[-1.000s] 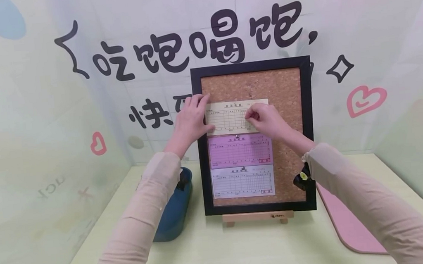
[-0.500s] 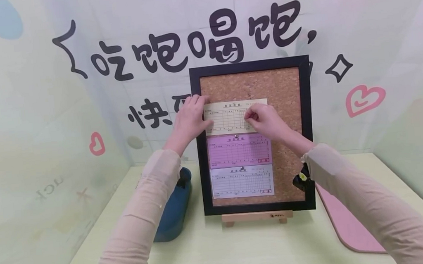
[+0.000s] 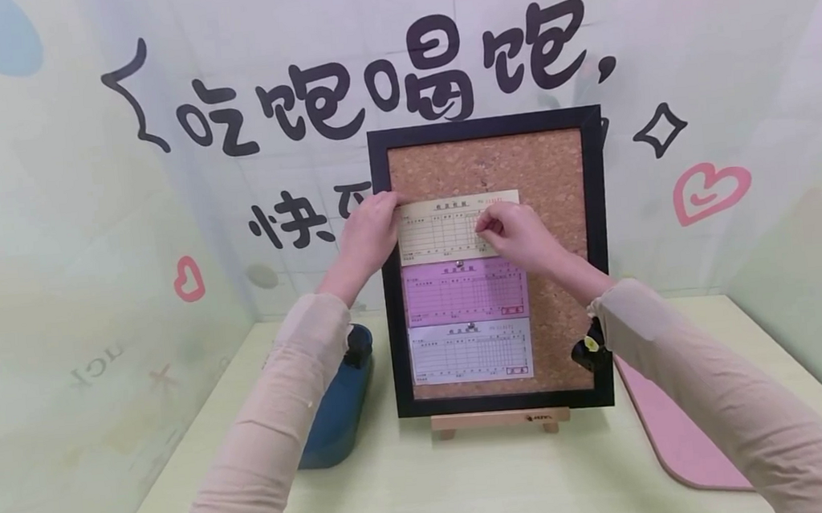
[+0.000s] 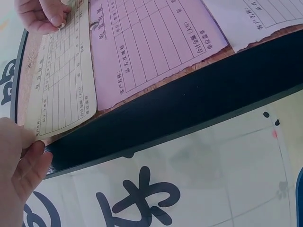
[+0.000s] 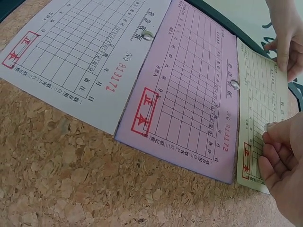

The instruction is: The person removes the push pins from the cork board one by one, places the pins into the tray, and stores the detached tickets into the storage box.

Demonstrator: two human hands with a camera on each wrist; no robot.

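Observation:
A cork board (image 3: 491,166) in a black frame stands upright before me. Three receipt slips sit on it in a column: pale yellow (image 3: 434,234) on top, pink (image 3: 439,296) in the middle, white (image 3: 455,358) below. My left hand (image 3: 371,229) pinches the yellow slip's upper left corner at the frame's edge. Over the right half of that slip, my right hand (image 3: 521,234) pinches a small silvery push pin (image 5: 268,126), mostly hidden by the fingertips. Silvery pins show at the top edges of the pink slip (image 5: 235,84) and the white slip (image 5: 147,35).
The board leans on a small wooden easel (image 3: 499,419) on a pale table (image 3: 472,485). A blue container (image 3: 333,424) stands to the left, partly behind my left sleeve. On the right lies a pink mat (image 3: 679,437). A wall with black lettering rises behind.
My left hand's fingers have drawn together at the yellow slip's upper left corner; before, they were spread with the thumb lower on the slip. The right hand stays almost in place.

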